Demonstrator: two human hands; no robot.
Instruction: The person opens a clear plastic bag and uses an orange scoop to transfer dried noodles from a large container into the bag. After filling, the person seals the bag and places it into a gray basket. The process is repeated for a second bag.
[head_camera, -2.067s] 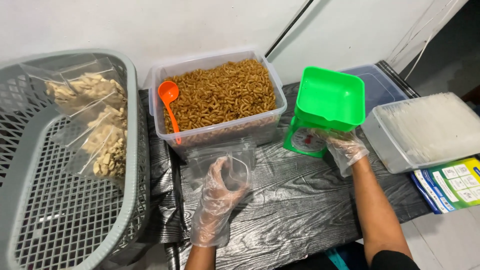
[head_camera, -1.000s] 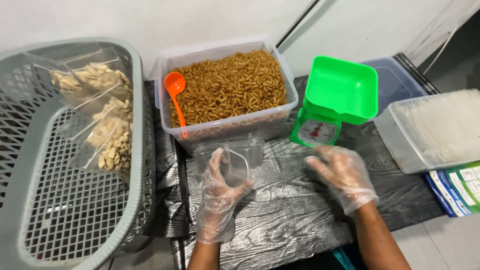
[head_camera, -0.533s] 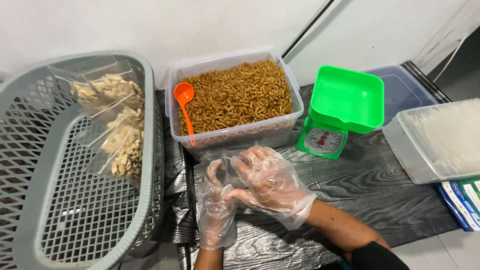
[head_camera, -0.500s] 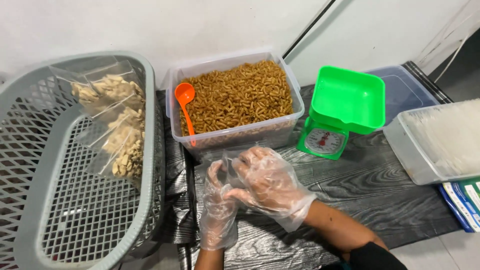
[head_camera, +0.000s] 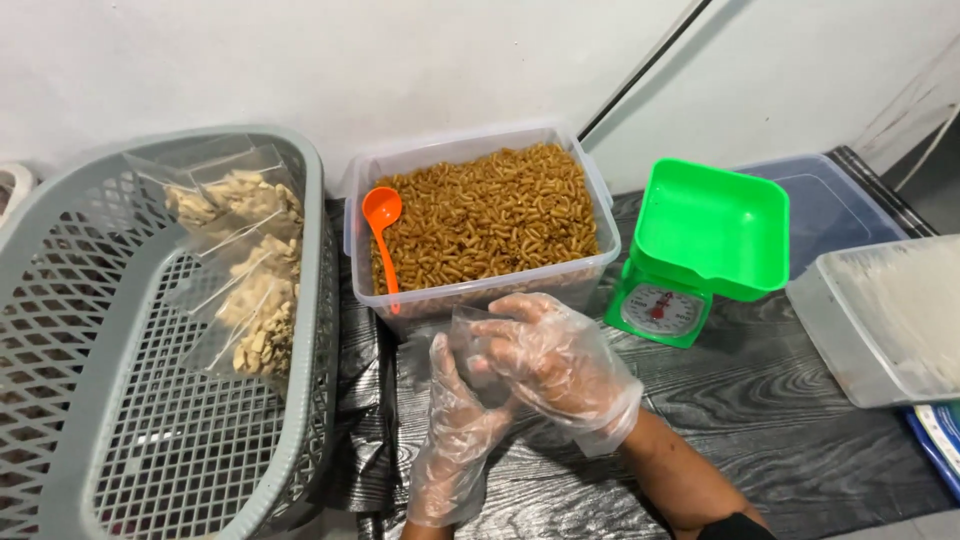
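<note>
Both hands wear thin see-through gloves, so the food stays clean. The left hand (head_camera: 455, 420) and the right hand (head_camera: 555, 360) meet near the front edge of the table (head_camera: 780, 400), their grip closed on a small clear bag (head_camera: 470, 335) — fingers pinch its top. Just behind sits the clear tub of brown snacks (head_camera: 485, 215) with an orange scoop (head_camera: 383, 225) inside, close for filling. The green scale (head_camera: 700, 250) waits at the right. Filled bags (head_camera: 250, 270) lean in the grey basket (head_camera: 120, 430) at the left edge.

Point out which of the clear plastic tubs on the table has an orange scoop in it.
The middle tub, full of brown snack pieces, just beyond the hands: the orange scoop leans at its left end. The right tub has none.
</note>
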